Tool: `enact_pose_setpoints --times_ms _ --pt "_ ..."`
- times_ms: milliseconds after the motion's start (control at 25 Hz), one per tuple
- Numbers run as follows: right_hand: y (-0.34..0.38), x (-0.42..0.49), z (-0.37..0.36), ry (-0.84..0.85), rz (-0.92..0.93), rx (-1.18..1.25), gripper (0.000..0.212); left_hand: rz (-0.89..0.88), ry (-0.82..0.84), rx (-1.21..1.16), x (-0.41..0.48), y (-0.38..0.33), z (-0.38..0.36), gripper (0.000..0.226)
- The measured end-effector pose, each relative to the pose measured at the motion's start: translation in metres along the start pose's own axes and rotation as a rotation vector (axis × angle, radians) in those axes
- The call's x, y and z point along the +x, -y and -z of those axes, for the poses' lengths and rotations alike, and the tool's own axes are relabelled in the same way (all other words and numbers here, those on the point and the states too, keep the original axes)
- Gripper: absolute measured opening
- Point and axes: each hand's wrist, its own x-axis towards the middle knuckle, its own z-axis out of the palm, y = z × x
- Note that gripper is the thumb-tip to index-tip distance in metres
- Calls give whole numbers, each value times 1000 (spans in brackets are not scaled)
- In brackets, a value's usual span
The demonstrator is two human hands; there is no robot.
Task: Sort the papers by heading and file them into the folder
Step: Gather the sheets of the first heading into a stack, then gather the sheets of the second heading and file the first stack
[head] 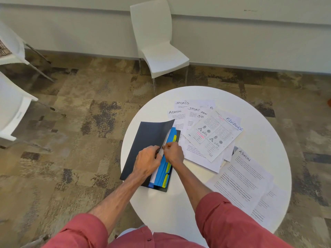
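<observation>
— Head view: where's the folder (pixel 143 140)?
— Left side of the table (pixel 259 119), cover lifted. Left hand (pixel 148 161) grips its cover edge; right hand (pixel 173 152) pinches a white sheet (pixel 155 174) inside.

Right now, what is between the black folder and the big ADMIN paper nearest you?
In the head view, only the right forearm crosses there; the rest of the stretch between the folder and the ADMIN paper is bare white table.
</observation>
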Motion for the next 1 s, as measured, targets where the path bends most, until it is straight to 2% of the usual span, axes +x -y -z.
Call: enact_pose_setpoints --times_ms 200,320,440,640,920,1000 --pt "-9 3 -3 54 -45 16 39 29 15 7 0 1 -5 28" --pt "-21 -1 2 84 -18 68 29 47 30 21 3 -1 -13 27" --pt "-35 -11 15 100 -32 173 12 73 113 133 9 -4 -23 25" --pt "-69 -24 33 150 -59 237 16 70 228 339 22 -16 -42 25" --pt "-134 -47 77 52 -162 383 17 26 225 504 30 -27 -74 64" --pt "-157 -56 89 -10 -205 406 17 46 234 542 29 -27 -81 66"
